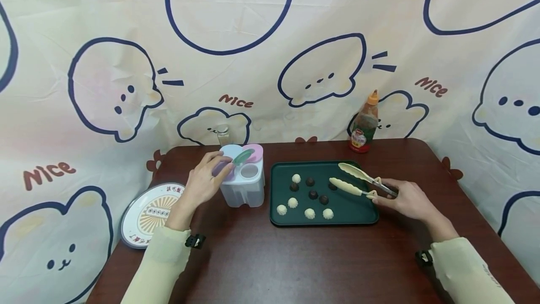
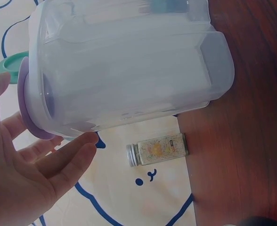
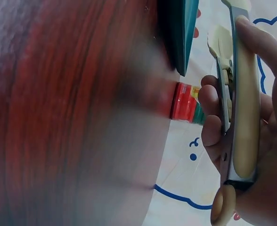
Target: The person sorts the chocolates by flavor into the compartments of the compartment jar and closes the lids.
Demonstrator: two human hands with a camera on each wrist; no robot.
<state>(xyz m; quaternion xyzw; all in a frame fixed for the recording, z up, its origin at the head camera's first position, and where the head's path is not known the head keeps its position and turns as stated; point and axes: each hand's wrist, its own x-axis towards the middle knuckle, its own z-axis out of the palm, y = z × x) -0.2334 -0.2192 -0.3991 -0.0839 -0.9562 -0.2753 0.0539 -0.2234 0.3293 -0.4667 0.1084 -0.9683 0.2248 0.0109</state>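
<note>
My left hand (image 1: 205, 177) is at the top of a clear storage container (image 1: 242, 193) with coloured lids. Its fingertips pinch the edge of a tilted green lid (image 1: 243, 156), beside a round uncovered opening. A purple lid (image 2: 28, 101) lies near the fingers in the left wrist view. On the right, my right hand (image 1: 408, 199) grips metal tongs (image 3: 246, 103) with cream tips. The tongs are spread over a dark green tray (image 1: 278, 170), apart from one another at the tips. Dark brown pieces (image 1: 313, 194) and white swirled pieces (image 1: 310, 213) are scattered on the tray.
A small spice jar (image 2: 162, 149) stands behind the container. A sauce bottle (image 1: 364, 128) with an orange cap is behind the tray. At the left lies a round patterned plate or mat (image 1: 135, 219). A printed cloth backs the brown table (image 1: 295, 266).
</note>
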